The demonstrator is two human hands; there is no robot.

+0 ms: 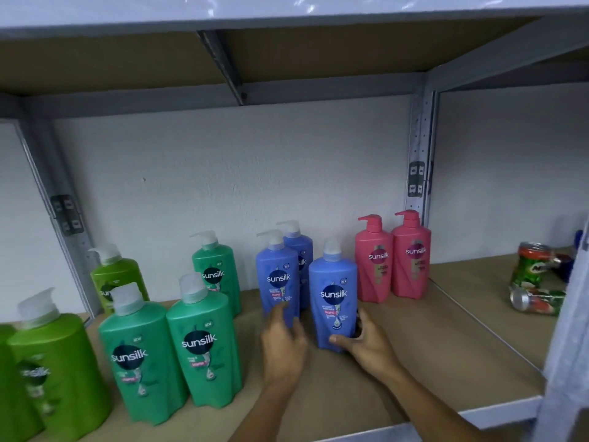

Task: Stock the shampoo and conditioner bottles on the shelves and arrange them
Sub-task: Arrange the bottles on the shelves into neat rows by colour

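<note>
Stocking in progress on the brown board of a grey steel shelf (414,346), colour by colour. At far left, lime-green Sunsilk bottles (54,362); next to them, three darker green Sunsilk bottles (200,355), two in front and one behind; against the right post, a pink Sunsilk pair (373,260) side by side, labels forward.

In the middle, the step in hand: seating the front blue Sunsilk shampoo bottle (334,291), upright on the board, just right of and ahead of two blue bottles (277,275) standing one behind the other. Grips it low at the base with the right hand (369,342), thumb across the front, fingers curled round the far side. Meets the foot of the nearer rear blue bottle with the left hand (282,346), blurred; cannot tell whether touching or clasping.

To do it well, probably: slide rather than lift, keeping the hold low so the tall pump top stays steady; bring the bottle level with its blue neighbour, label square to the front, gap matched to the pink pair; steady the neighbour against a knock.

In the next bay, well apart, Milo cans (532,266), one lying on its side.
</note>
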